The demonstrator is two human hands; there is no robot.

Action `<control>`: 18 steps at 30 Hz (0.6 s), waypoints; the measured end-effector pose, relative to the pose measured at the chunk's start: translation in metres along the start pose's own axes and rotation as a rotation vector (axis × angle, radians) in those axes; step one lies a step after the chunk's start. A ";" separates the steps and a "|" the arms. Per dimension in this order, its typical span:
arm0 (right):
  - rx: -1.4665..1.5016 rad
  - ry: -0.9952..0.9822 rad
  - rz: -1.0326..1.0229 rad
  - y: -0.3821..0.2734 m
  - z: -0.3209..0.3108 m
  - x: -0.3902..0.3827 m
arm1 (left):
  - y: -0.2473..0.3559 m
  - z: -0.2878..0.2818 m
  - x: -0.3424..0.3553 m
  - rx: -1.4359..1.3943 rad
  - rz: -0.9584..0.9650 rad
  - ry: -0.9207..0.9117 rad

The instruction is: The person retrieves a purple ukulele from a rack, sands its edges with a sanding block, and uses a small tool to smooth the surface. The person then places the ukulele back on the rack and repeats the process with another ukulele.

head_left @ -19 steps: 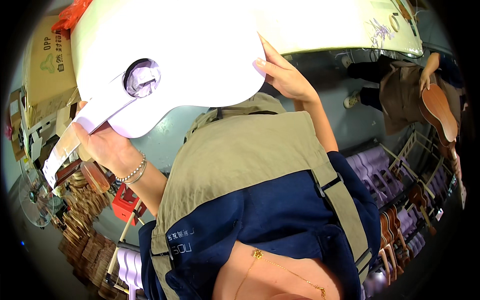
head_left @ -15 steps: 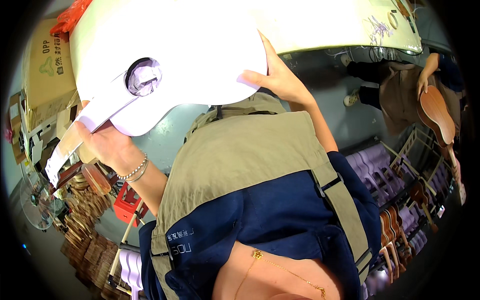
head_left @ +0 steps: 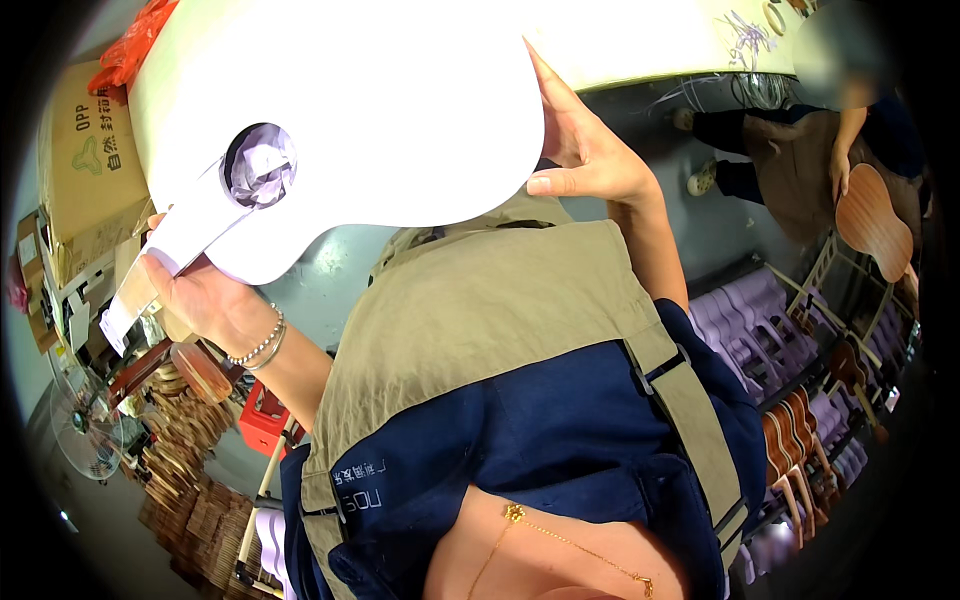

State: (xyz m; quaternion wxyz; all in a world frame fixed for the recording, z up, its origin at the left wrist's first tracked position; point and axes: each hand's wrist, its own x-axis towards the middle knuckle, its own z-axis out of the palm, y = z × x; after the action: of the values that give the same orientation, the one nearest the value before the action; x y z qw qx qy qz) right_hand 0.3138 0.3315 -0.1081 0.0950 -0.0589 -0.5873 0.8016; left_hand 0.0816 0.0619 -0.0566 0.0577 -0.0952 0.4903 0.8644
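White guitar (head_left: 420, 150), neck (head_left: 190, 235) in left grip (head_left: 205, 295)

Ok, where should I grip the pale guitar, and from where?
Likely the neck, from the near left: it's slim and juts beyond the wide body, so the left hand can wrap it. The right hand can steady the body's rounded end from the right.

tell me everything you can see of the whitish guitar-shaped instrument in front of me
The smooth, whitish guitar-shaped instrument faces the camera, brightly overexposed, its material unclear. Crumpled lilac sheeting shows inside its round sound hole. The slim pale neck angles lower left, held in the left hand; the right hand is at its broad end.
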 end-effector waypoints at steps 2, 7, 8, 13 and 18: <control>0.013 0.001 0.040 -0.002 0.001 0.000 | 0.002 0.000 0.000 -0.004 -0.021 -0.012; 0.031 0.022 0.111 0.002 0.005 -0.003 | 0.007 -0.011 0.012 -0.027 -0.126 -0.048; 0.046 0.025 0.121 0.003 0.006 -0.003 | 0.007 -0.011 0.013 -0.009 -0.126 -0.036; 0.004 0.013 0.095 0.011 0.006 0.000 | 0.002 -0.010 0.013 0.027 -0.106 0.018; -0.076 0.064 0.056 0.027 0.009 0.003 | -0.009 -0.007 0.011 0.065 -0.048 0.015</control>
State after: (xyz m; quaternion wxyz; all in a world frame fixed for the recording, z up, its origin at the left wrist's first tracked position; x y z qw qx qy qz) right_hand 0.3070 0.3159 -0.1309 0.0889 -0.1045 -0.6123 0.7786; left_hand 0.0734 0.0607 -0.0696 0.0779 -0.1117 0.5162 0.8456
